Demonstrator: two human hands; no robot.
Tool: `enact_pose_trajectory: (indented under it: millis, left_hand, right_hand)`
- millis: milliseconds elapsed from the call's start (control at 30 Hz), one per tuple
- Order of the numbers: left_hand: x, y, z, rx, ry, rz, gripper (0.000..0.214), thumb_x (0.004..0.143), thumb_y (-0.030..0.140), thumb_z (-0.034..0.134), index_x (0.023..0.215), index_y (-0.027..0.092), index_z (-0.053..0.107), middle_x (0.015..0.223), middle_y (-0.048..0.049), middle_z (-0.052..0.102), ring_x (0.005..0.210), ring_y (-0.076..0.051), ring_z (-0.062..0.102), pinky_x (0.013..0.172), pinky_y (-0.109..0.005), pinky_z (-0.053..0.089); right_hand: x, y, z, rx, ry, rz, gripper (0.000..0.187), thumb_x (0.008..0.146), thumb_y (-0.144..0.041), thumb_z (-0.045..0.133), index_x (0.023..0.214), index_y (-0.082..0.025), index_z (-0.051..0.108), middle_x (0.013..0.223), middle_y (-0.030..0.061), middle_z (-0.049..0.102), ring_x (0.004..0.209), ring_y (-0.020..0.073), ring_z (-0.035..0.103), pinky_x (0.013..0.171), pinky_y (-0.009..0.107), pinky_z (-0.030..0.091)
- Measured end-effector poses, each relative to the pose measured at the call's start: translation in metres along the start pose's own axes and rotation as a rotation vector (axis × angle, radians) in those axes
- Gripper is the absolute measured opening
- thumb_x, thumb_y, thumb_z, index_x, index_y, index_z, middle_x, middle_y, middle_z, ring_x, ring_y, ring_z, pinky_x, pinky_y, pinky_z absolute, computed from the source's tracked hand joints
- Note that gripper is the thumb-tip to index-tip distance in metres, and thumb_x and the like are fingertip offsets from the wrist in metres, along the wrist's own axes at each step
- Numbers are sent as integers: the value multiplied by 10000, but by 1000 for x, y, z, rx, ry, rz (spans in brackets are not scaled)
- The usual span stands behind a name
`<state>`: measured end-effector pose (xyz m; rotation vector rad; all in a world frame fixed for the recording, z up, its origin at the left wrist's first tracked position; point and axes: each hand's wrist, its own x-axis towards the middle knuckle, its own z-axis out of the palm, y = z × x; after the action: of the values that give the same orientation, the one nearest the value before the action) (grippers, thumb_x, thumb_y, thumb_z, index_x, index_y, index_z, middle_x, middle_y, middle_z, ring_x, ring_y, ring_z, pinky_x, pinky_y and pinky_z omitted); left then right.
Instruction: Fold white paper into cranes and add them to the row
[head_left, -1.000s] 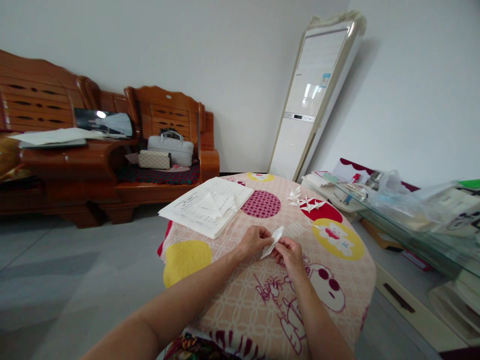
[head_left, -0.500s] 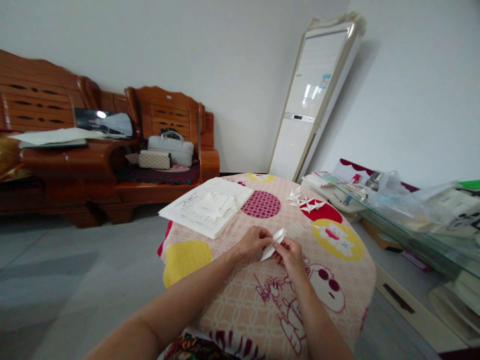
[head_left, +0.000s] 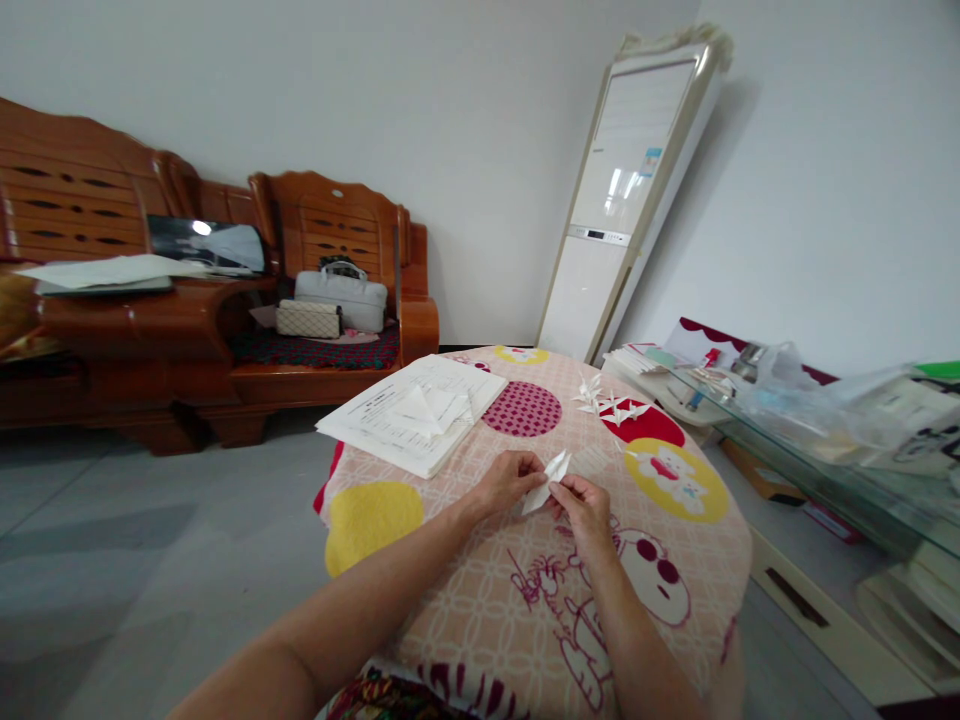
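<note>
Left hand (head_left: 504,482): pinching one folded white paper (head_left: 551,474).
Right hand (head_left: 583,503): fingertips gripping that paper too, held just above the tablecloth (head_left: 465,600).
Paper stack (head_left: 409,412): one, at the far-left edge.
Folded figures (head_left: 609,405): one small cluster, number unclear.

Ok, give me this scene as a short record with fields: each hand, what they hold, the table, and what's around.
left hand: pinches the folded white paper from the left
right hand: pinches the same paper from the right
paper: between both hands, tip pointing up and away
table: round, under a patterned tablecloth
on table: stack of printed sheets far left; small folded paper figures far right
behind: wooden sofa with bags; tall air conditioner
</note>
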<state>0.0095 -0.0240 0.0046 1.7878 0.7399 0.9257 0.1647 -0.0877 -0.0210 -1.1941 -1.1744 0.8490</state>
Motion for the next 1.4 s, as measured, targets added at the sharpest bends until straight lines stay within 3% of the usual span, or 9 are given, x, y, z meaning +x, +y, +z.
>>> enact_pose_trajectory:
  millis: [367, 733, 1100, 1233, 1400]
  left_hand:
    - [2, -7, 2, -233, -61, -11, 350, 699, 443, 704, 737, 116, 583, 640, 18, 529, 573, -85, 451, 541, -209, 328]
    - [-7, 7, 7, -508, -126, -124, 421, 652, 469, 777, 745, 139, 534, 588, 21, 558, 502, -91, 491, 498, -207, 341]
    - [-4, 2, 8, -513, -90, -117, 407, 638, 444, 784, 743, 127, 553, 606, 24, 550, 518, -78, 474, 505, -197, 333]
    - [-4, -1, 7, -496, -121, -126, 417, 649, 468, 770, 752, 125, 557, 596, 21, 553, 510, -79, 471, 501, -198, 324]
    - [-2, -4, 8, -423, -72, -119, 398, 661, 461, 753, 757, 113, 586, 608, 16, 555, 520, -78, 465, 509, -200, 331]
  right_hand:
    - [1, -1, 0, 115, -39, 31, 190, 737, -339, 697, 666, -170, 645, 552, -7, 631, 484, 132, 520, 493, 239, 391]
    - [0, -7, 0, 291, -80, 114, 157, 663, -303, 745, 711, -166, 686, 592, -14, 637, 506, 123, 544, 528, 241, 427]
    - [1, -5, 1, 274, -58, 129, 202, 646, -315, 753, 747, -161, 669, 603, -7, 642, 496, 125, 545, 504, 239, 430]
    - [0, -5, 1, 258, -65, 117, 170, 661, -300, 747, 711, -153, 677, 588, -7, 641, 495, 119, 540, 518, 235, 423]
    - [0, -4, 0, 194, -26, 96, 186, 665, -331, 742, 665, -160, 670, 562, -4, 636, 494, 123, 539, 514, 236, 420]
